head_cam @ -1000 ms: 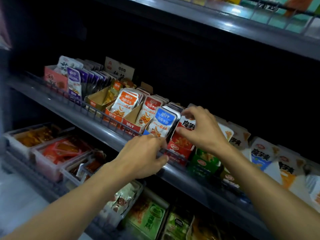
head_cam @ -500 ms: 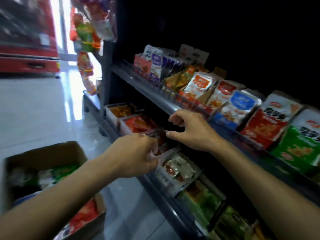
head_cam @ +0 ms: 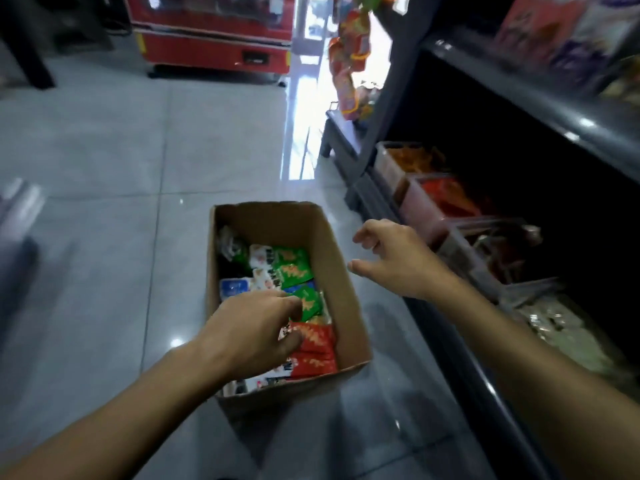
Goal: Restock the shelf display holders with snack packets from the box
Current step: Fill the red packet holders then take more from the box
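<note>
A cardboard box (head_cam: 332, 271) sits on the grey tiled floor (head_cam: 104, 168), at the centre of the view. Inside lie mixed snack packets: green ones (head_cam: 294, 268) toward 12 o'clock, red ones (head_cam: 317, 351) toward 6 o'clock, a blue one (head_cam: 234, 289) at 9 o'clock. The left hand (head_cam: 256, 334) reaches down into the box, fingers curled over the packets; whether it grips one I cannot tell. The right hand (head_cam: 398, 263) hovers above the box's 3 o'clock edge, fingers loosely spread, holding nothing. The shelf (head_cam: 519, 98) stands at 2 o'clock, its lower level carrying clear bins (head_cam: 422, 209) of snacks. A red cabinet (head_cam: 207, 46) stands at 11 o'clock.
</note>
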